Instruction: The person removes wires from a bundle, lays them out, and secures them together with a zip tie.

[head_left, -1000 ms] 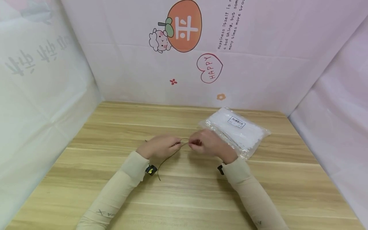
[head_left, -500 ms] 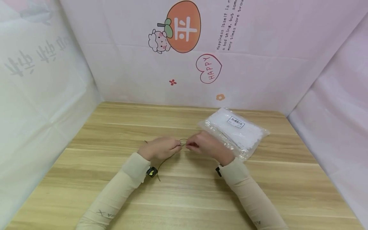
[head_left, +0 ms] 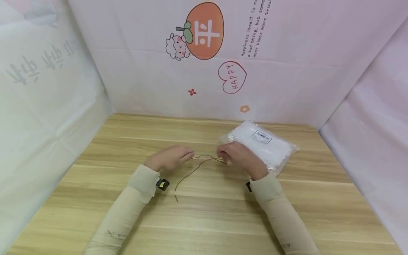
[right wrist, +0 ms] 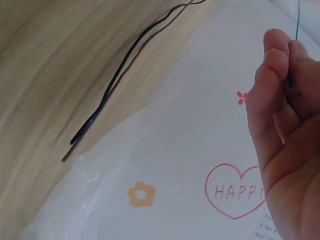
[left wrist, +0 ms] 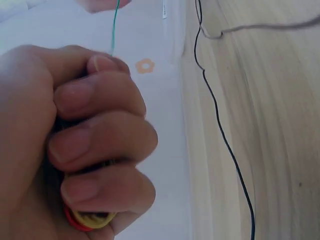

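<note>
Over the middle of the table, my left hand [head_left: 170, 157] and right hand [head_left: 237, 156] are a short way apart. A thin green wire [left wrist: 115, 30] runs taut between them. My left fingers curl around something mostly hidden, from which red and yellow loops [left wrist: 94, 220] show below the little finger. At the other side, my right thumb and fingertips pinch the green wire, whose short end shows inside the hand in the right wrist view. A black wire [left wrist: 227, 142] and a brown wire [head_left: 186, 177] lie loose below the hands, crossing each other, their ends together near the right hand.
A clear plastic bag [head_left: 264, 143] with white contents and a barcode label lies at the back right, just behind my right hand. Printed white cloth [head_left: 143, 85] walls the wooden table [head_left: 197, 219] at the back and both sides.
My hands were close together and have drawn apart, the left going left and the right going right. The green wire now stretches between them, and more of the black and brown wires shows.
</note>
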The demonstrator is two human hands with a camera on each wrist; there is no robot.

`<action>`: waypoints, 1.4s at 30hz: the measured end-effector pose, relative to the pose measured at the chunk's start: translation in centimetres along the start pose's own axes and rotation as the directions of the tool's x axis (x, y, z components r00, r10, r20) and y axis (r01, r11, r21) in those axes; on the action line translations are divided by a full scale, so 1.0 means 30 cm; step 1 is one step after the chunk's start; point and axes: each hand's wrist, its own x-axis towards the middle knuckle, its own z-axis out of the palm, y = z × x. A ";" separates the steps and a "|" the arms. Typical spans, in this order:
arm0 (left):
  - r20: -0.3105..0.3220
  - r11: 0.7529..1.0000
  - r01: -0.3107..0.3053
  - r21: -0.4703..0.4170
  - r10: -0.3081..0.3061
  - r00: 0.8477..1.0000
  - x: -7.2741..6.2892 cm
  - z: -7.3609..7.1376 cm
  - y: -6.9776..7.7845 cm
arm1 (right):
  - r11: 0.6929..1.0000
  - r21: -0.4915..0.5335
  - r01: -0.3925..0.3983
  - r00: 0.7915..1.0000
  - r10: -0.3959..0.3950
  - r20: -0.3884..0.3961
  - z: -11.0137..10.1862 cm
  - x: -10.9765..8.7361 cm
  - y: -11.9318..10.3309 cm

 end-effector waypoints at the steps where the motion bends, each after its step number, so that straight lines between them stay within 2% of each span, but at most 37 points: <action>1: -0.003 1.000 0.001 0.006 -0.001 1.000 0.000 -0.001 0.000 | 1.000 0.005 0.008 1.000 -0.008 0.002 0.001 0.002 -0.002; 5: -0.025 1.000 0.017 0.017 -0.017 1.000 0.002 -0.001 0.000 | 0.999 0.022 0.045 0.999 -0.045 -0.008 0.005 0.015 -0.016; 7: -0.031 1.000 0.011 0.007 -0.011 0.999 0.003 0.000 -0.004 | 0.998 -0.004 0.058 0.998 -0.058 -0.014 0.009 0.017 -0.017; 12: -0.012 0.997 -0.010 -0.074 0.009 1.000 -0.001 -0.004 -0.021 | 0.994 -0.070 0.081 0.995 -0.085 -0.054 0.010 0.007 0.008; 16: -0.009 0.985 -0.003 -0.170 0.001 1.000 -0.015 -0.020 -0.041 | 0.995 -0.073 0.071 0.991 -0.079 -0.111 -0.006 -0.012 0.042; 19: -0.010 0.978 -0.004 -0.209 0.003 1.000 -0.024 -0.031 -0.052 | 0.996 -0.075 0.055 0.988 -0.065 -0.141 -0.025 -0.024 0.062; 27: -0.023 0.961 -0.015 -0.275 0.009 1.000 -0.037 -0.054 -0.062 | 0.999 -0.038 0.017 0.991 -0.021 -0.132 -0.067 -0.037 0.071; 33: -0.013 0.956 0.004 -0.293 -0.008 1.000 -0.038 -0.055 -0.069 | 0.999 -0.038 0.038 0.989 -0.043 -0.142 -0.069 -0.036 0.085; 37: -0.027 0.956 0.010 -0.292 -0.019 0.999 -0.037 -0.055 -0.071 | 0.997 -0.046 0.056 0.984 -0.063 -0.164 -0.070 -0.038 0.092; 42: -0.077 0.981 0.004 -0.196 -0.020 0.997 -0.030 -0.055 -0.072 | 0.998 -0.044 0.048 0.987 -0.054 -0.154 -0.072 -0.040 0.096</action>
